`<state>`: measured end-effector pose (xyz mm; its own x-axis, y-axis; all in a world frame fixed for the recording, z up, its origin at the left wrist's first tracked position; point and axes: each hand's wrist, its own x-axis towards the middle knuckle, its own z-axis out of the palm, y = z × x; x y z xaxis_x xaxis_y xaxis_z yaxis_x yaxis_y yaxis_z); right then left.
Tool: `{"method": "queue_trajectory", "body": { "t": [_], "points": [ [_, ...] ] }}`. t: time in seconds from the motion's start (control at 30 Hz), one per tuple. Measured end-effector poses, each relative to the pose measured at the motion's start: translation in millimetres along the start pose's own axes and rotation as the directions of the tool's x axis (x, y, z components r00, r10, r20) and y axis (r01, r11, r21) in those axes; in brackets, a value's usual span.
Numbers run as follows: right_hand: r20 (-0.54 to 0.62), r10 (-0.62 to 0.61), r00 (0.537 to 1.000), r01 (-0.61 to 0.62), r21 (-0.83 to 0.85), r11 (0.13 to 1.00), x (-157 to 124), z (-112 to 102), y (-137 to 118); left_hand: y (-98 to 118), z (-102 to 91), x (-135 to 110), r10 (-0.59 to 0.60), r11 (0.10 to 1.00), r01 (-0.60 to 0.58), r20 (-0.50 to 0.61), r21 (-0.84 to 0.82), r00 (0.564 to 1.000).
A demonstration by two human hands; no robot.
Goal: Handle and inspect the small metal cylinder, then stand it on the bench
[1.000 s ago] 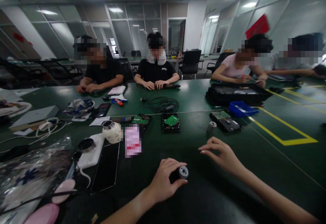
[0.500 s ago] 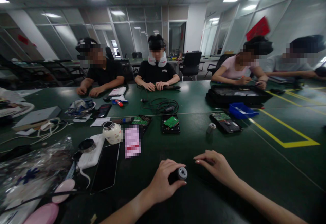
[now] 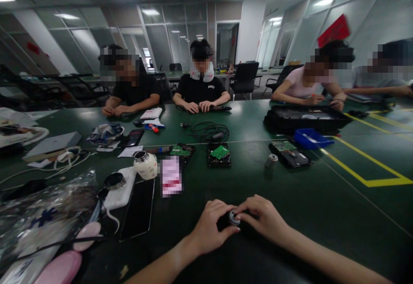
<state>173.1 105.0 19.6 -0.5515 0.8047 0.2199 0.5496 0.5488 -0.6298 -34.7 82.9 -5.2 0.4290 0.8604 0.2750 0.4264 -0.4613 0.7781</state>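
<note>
My left hand (image 3: 211,227) curls its thumb and fingers around a small cylindrical motor (image 3: 234,218), just above the table. Its grey metal end with dark holes faces up toward me. From the other side my right hand (image 3: 265,217) reaches in, with thumb and index finger pinched at the upper end of the motor. Whatever sits between those fingertips is too small to make out. A second metal cylinder (image 3: 272,159) of similar look stands upright farther off, beyond my right hand.
Opened hard drives (image 3: 220,155) with green boards lie beyond my hands. On the left are a phone (image 3: 138,208), a cream jar (image 3: 146,165) and a plastic bag (image 3: 61,206). A blue bin (image 3: 311,139) and black tray (image 3: 306,118) stand right. Several people sit opposite.
My right hand has moved left, from beside the motor to its end, where the fingertips are now. My left hand keeps its hold. The view has shifted slightly.
</note>
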Motion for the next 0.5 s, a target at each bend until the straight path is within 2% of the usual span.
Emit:
{"method": "queue_trajectory", "body": {
  "t": [0.13,0.27,0.5],
  "points": [
    [-0.018,0.006,1.0,-0.006,0.025,1.0,0.2,2.6,-1.7,-1.0,0.9,-0.4,0.007,1.0,-0.007,-0.01,-0.002,1.0],
    [0.032,0.034,0.999,-0.035,0.022,0.999,3.9,3.6,-3.8,-2.3,1.3,-0.8,0.007,1.0,-0.007,-0.012,-0.004,1.0],
    [0.01,0.145,0.989,-0.144,-0.083,0.986,6.2,2.8,-3.2,-1.1,0.2,0.0,-0.002,1.0,0.002,0.003,0.005,1.0]
  ]
}}
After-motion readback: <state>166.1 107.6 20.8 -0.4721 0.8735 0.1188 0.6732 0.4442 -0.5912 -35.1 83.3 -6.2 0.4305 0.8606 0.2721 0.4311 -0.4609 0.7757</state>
